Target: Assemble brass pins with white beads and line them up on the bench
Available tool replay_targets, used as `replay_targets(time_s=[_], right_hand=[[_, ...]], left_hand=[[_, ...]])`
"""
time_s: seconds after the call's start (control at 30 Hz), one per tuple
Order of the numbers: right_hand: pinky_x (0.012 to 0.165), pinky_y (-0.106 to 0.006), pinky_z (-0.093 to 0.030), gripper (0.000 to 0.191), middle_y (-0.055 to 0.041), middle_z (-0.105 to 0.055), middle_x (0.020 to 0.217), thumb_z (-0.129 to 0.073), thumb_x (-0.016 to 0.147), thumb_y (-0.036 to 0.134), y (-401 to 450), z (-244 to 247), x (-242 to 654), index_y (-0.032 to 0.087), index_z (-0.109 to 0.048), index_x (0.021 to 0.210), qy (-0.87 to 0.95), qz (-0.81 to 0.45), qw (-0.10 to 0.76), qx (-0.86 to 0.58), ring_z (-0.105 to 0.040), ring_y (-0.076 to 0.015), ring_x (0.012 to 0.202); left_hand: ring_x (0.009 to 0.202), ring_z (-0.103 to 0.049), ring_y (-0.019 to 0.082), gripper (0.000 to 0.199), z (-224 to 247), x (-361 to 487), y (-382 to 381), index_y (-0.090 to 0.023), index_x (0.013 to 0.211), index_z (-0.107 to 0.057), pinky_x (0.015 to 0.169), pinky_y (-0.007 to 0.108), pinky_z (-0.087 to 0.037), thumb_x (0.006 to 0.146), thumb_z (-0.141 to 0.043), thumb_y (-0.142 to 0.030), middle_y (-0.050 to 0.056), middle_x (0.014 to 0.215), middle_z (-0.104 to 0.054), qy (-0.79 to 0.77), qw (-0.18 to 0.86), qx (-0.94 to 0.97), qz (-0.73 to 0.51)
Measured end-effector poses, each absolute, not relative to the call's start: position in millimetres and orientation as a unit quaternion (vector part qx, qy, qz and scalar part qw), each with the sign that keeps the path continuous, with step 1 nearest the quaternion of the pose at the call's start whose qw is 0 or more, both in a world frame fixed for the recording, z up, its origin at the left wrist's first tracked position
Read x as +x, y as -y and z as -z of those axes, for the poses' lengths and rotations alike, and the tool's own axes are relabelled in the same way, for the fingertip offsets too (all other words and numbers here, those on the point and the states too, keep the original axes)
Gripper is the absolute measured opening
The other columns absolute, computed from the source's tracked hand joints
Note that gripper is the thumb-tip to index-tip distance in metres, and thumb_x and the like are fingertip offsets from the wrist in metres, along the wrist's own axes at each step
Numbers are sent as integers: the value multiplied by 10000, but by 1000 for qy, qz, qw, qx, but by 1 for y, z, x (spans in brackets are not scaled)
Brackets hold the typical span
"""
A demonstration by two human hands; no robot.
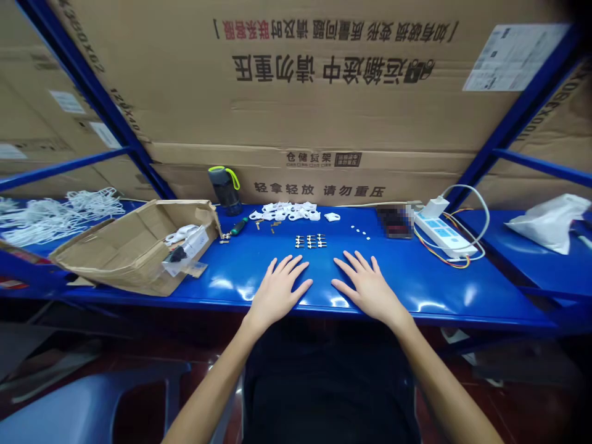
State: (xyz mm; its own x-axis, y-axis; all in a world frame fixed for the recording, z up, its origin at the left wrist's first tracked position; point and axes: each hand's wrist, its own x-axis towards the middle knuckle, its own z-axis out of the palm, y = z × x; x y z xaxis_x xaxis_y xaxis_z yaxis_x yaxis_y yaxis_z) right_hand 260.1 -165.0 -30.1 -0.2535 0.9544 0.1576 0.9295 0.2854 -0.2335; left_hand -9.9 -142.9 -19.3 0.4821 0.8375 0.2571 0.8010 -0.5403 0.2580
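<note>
My left hand [280, 285] lies flat on the blue tabletop [231, 271], fingers spread and holding nothing. Opposite it, my right hand [364, 280] also rests flat with its fingers apart. Just beyond the fingertips, small metal pins with pale collars [311, 241] are laid out in short rows. Farther back sits a pile of white plastic parts [287, 211], with a single white part [332, 217] to its right. A few small white pieces [361, 232] lie right of the pins. Small brass-coloured pieces [275, 227] and a green-handled screwdriver [239, 226] lie to the left.
An open cardboard box [120, 271] holding white parts and a plastic bag stands left. A dark bottle [225, 192] is at the back. On the right are a blurred-out dark object [394, 222] and a power strip [444, 234] with cables. White cords [60, 216] lie far left.
</note>
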Motion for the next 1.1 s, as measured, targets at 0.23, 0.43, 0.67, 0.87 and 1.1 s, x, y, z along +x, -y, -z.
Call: replay_targets(time_s=[0.23, 0.43, 0.67, 0.87, 1.1], right_hand=[[1255, -707, -158, 711, -52, -310, 1716, -322, 1026, 724, 165, 30, 260, 334, -426, 1610, 790, -48, 134, -596, -200, -382, 1604], [1259, -700, -153, 720, -56, -312, 1715, -317, 1023, 732, 165, 30, 260, 326, -434, 1607, 789, -47, 132, -598, -205, -381, 1603], [1257, -705, -152, 709, -48, -311, 1716, -324, 1026, 725, 165, 29, 260, 336, -426, 1609, 789, -51, 133, -597, -202, -382, 1603], [1259, -702, -154, 714, -51, -310, 1716, -320, 1025, 728, 165, 28, 260, 332, -429, 1609, 789, -51, 131, -599, -205, -382, 1603], [1252, -708, -175, 681, -51, -329, 1708, -342, 1033, 703, 166, 30, 260, 339, -442, 1600, 789, -41, 138, -597, -224, -387, 1596]], left_hand=[[1525, -402, 315, 506, 21, -10, 144, -300, 1490, -568, 1291, 595, -250, 1067, -441, -547, 39, 1606, -498, -473, 45, 860, -186], [1530, -396, 311, 510, 18, -11, 144, -295, 1495, -566, 1293, 596, -250, 1070, -436, -545, 39, 1611, -491, -475, 52, 861, -178], [1547, -370, 298, 520, 17, -10, 145, -312, 1510, -549, 1306, 588, -228, 1073, -415, -558, 16, 1627, -468, -484, 56, 858, -164], [1540, -384, 299, 496, 18, -9, 145, -319, 1489, -566, 1302, 582, -251, 1066, -441, -547, 12, 1616, -484, -485, 51, 856, -171], [1493, -450, 287, 465, 20, -12, 142, -285, 1436, -611, 1291, 543, -287, 1063, -472, -526, 32, 1572, -538, -475, 71, 853, -203]])
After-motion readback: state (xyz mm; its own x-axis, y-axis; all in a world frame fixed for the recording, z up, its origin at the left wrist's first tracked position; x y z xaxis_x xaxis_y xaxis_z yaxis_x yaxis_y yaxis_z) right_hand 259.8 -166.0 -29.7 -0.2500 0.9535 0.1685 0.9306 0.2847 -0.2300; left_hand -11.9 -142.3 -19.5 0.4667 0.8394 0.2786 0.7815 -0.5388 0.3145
